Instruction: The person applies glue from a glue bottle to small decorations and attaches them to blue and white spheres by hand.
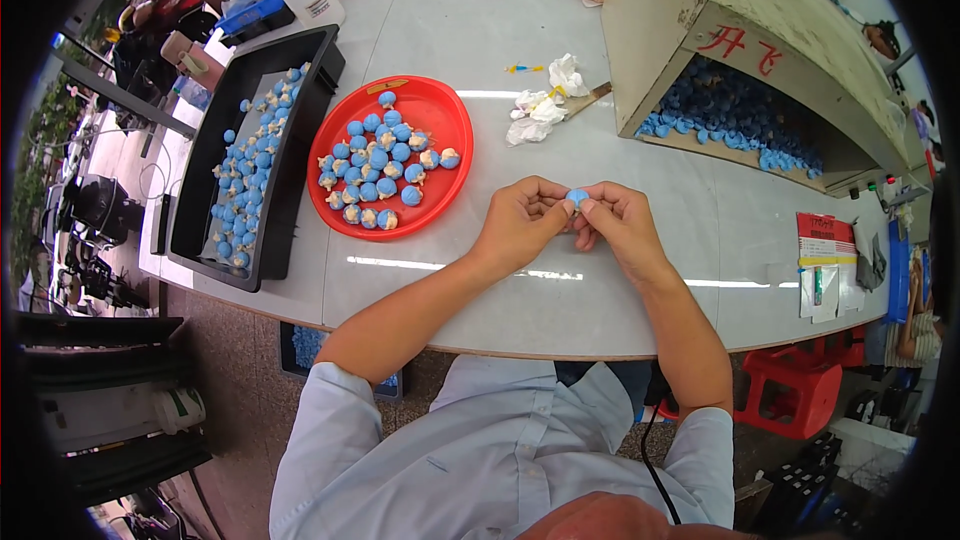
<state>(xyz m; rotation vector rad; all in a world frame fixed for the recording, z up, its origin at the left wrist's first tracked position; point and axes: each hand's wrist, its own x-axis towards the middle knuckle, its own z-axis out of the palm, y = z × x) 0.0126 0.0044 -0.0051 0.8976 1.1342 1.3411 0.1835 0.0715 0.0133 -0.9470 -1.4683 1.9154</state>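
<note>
Mostly hidden, a small blue ball (577,197) sits pinched between left hand (520,222) and right hand (620,223)

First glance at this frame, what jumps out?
The red round tray, left of centre on the grey table, is heaped with small blue balls, some carrying pale bits. At centre, the left hand and right hand pinch one blue ball between their fingertips. A black bin at far left and a tilted box at upper right hold many more blue pieces.
</note>
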